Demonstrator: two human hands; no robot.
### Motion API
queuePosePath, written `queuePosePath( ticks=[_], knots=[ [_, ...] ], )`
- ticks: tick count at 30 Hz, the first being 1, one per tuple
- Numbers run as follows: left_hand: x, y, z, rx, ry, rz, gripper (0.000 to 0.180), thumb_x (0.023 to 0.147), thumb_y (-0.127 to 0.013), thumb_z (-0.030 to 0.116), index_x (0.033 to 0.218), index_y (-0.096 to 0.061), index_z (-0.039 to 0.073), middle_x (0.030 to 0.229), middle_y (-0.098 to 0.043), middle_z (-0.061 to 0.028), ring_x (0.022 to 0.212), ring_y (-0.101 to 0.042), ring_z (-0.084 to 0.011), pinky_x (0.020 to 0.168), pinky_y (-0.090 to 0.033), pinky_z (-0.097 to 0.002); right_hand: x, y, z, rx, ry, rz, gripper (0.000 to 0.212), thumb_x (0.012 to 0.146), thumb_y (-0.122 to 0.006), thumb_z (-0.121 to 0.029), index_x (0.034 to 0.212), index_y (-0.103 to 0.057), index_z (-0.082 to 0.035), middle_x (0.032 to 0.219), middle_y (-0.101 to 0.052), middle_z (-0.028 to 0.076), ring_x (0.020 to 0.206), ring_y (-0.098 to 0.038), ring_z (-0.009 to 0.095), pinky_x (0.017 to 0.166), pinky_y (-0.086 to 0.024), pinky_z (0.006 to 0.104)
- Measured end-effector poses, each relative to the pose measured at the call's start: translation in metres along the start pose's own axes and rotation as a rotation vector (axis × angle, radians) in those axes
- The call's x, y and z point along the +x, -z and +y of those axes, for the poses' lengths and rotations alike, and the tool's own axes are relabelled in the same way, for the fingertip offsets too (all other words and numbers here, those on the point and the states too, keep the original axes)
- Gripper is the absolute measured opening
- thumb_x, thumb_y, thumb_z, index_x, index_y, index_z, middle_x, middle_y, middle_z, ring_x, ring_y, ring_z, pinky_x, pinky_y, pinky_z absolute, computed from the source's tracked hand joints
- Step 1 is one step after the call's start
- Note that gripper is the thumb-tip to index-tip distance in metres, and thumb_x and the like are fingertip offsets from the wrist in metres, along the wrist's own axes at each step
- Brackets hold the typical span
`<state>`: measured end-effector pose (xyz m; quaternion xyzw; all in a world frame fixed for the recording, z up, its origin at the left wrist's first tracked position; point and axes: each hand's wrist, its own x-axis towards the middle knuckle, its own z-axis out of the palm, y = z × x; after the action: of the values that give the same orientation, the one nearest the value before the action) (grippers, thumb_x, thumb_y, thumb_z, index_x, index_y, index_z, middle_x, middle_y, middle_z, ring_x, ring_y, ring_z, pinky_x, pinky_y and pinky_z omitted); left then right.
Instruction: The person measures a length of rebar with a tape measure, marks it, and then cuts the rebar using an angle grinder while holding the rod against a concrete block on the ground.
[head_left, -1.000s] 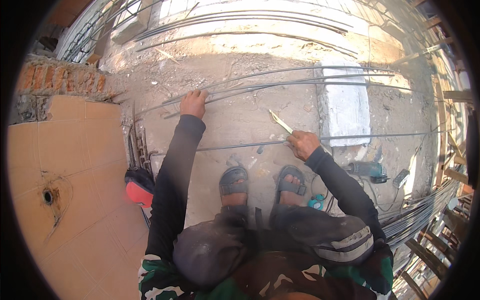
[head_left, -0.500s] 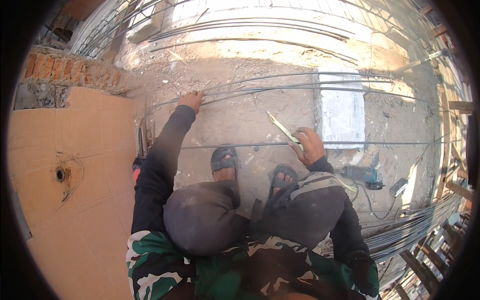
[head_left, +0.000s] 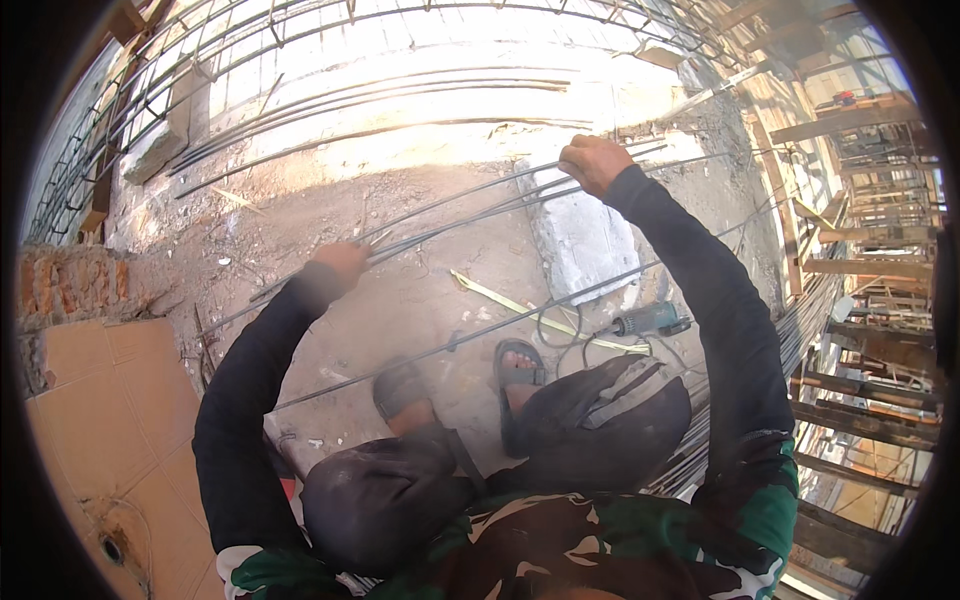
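Several thin steel bars (head_left: 470,217) run slantwise across the ground ahead of me. My left hand (head_left: 343,262) is closed around bars near their left part; its fingers are somewhat blurred. Farther right, my right hand (head_left: 595,166) is closed on the far bar, above a pale concrete block (head_left: 585,245) that lies under the bars. Closer to my sandaled feet, a single steel bar (head_left: 455,344) crosses the ground and passes over the block. A long pale yellow strip (head_left: 520,300) lies on the ground, partly beneath that bar.
A blue-green power tool (head_left: 648,319) with a dark cord lies right of my feet. More bars (head_left: 380,95) and tied steel cages (head_left: 250,40) are beyond. An orange-brown sheet (head_left: 110,400) and brickwork (head_left: 75,285) stand left; timber framing (head_left: 870,265) is right.
My right hand has left the near bar and yellow strip and reached forward to the far bar. The yellow strip now lies on the ground. The view has turned right.
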<state>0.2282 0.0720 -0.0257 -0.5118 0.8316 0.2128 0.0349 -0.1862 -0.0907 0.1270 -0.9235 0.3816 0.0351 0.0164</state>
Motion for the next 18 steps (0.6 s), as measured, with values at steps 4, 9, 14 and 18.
queuePosePath(
  ticks=[4,9,14,18],
  knots=[
    [0.008,-0.007,0.006,0.033,0.057,0.013,0.018,0.087,-0.059,0.021,0.098,-0.058,0.006,0.086,-0.064,-0.0143,0.077,-0.064,-0.0357,0.064,-0.051,-0.0466,0.007,-0.071,-0.012,-0.028,0.215,-0.082,0.015,0.088,-0.059,-0.021,0.093,-0.062,-0.007,0.090,-0.061,0.011,0.087,-0.062,0.029,0.077,-0.050,0.0407],
    [-0.016,-0.033,0.020,0.102,0.111,0.182,0.011,0.087,-0.058,0.017,0.094,-0.056,0.008,0.079,-0.060,-0.0111,0.072,-0.064,-0.0328,0.058,-0.050,-0.0433,0.049,-0.115,-0.045,0.026,0.321,0.107,0.039,0.078,-0.072,-0.025,0.110,-0.057,-0.008,0.108,-0.058,0.012,0.103,-0.057,0.028,0.087,-0.047,0.0409],
    [-0.041,-0.054,0.037,0.071,0.096,0.379,0.009,0.086,-0.057,0.012,0.095,-0.056,0.009,0.080,-0.059,-0.0102,0.075,-0.064,-0.0299,0.058,-0.049,-0.0427,0.100,-0.135,-0.060,0.278,0.208,-0.383,0.062,0.064,-0.083,-0.047,0.103,-0.059,-0.006,0.090,-0.064,0.015,0.086,-0.062,0.033,0.075,-0.049,0.0431],
    [-0.033,-0.035,0.049,0.022,0.167,0.359,0.020,0.079,-0.057,0.006,0.099,-0.057,0.009,0.082,-0.058,-0.0087,0.080,-0.062,-0.0285,0.062,-0.050,-0.0407,0.111,-0.153,-0.033,0.430,0.134,-0.556,0.057,0.063,-0.081,-0.052,0.089,-0.062,-0.005,0.069,-0.062,0.013,0.073,-0.063,0.033,0.066,-0.046,0.0437]
  ],
)
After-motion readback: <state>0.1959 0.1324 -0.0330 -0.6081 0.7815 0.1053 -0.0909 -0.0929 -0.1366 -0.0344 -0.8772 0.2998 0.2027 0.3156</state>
